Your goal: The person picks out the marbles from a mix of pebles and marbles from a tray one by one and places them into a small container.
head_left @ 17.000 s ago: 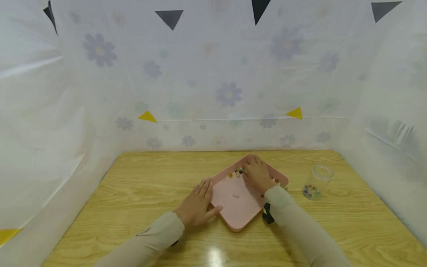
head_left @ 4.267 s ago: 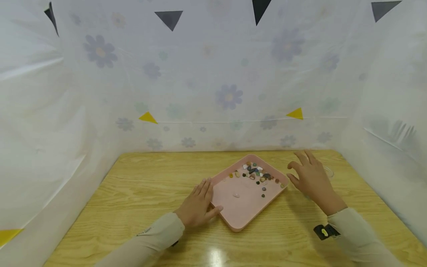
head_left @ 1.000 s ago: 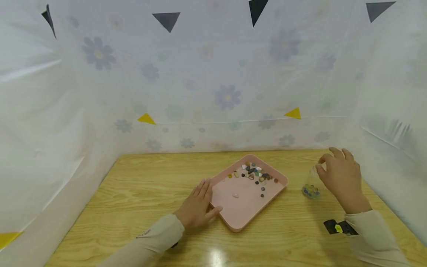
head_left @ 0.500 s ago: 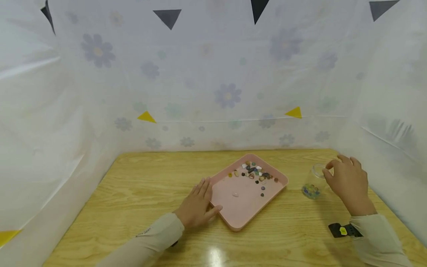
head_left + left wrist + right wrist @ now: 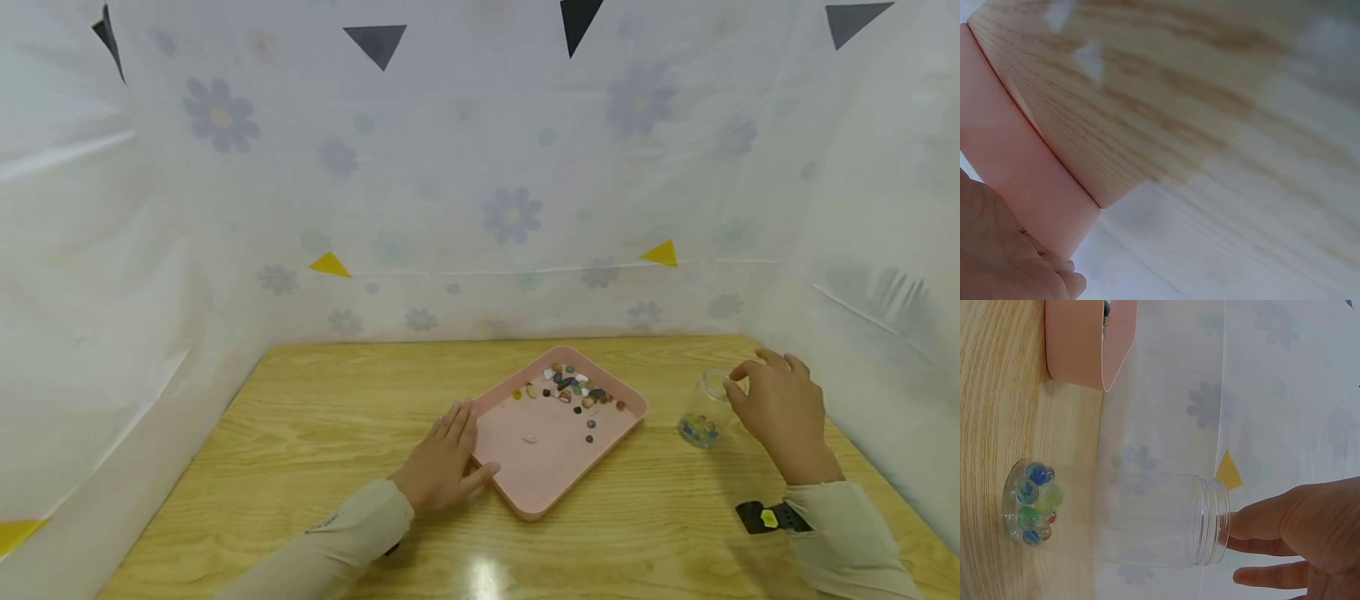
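Observation:
In the head view, a pink tray (image 5: 540,471) lies turned at an angle on the table, with several small polished stones (image 5: 570,385) mostly towards its far corner. My left hand (image 5: 442,458) rests along the tray's left side, fingers straight and thumb at the near edge. The left wrist view shows the hand against the tray's outer wall (image 5: 1029,162). To the right stands a clear jar (image 5: 1147,519), upright, holding several glass marbles (image 5: 1038,500) at the bottom. My right hand (image 5: 783,412) pinches the jar's rim between thumb and index finger, other fingers raised.
The wooden table (image 5: 337,400) reaches back to a white flowered curtain (image 5: 450,167), which also hangs on both sides. Bare wood lies between the tray and the jar. The right sleeve (image 5: 847,533) comes in from the lower right corner.
Since several seconds ago, my right hand has left the tray for the jar; a stone at the tray's right corner is gone. In the last second it shifted to the rim's right side.

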A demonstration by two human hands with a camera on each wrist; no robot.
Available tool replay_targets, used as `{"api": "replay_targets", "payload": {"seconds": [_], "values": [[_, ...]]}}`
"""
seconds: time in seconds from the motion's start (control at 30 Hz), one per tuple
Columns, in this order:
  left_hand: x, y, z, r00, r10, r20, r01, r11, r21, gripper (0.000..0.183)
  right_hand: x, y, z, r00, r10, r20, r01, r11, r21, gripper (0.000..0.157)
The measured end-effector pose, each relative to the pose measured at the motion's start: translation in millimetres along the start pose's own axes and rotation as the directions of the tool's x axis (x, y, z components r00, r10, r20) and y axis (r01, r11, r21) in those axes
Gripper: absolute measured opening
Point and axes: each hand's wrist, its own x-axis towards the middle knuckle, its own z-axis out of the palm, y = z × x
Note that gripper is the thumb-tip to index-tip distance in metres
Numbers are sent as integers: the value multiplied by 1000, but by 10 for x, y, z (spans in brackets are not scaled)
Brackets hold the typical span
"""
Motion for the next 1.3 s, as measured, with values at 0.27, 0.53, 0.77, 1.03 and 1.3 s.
{"api": "replay_targets", "payload": {"seconds": [0.27,0.53,0.77,1.03,1.3], "values": [[0,8,9,1000,-4,3,4,1000,-5,89,-3,-4,-4,1000,3,8,-3,1000,9,19],[3,-9,39,1000,9,-28,-9,1000,-11,89,5,-2,-9,1000,-14,1,14,1000,-2,18],[-1,-5,46,1000,-4,-9,4,1000,-3,90,9,7,6,1000,-23,3,23,1000,-1,18],[0,3,23,1000,-14,16,14,1000,1,90,6,3,14,1000,-22,-9,22,1000,-8,19],[2,0,8,999,-21,29,21,1000,0,90,41,-114,38,989,-79,-123,81,997,7,19]]}}
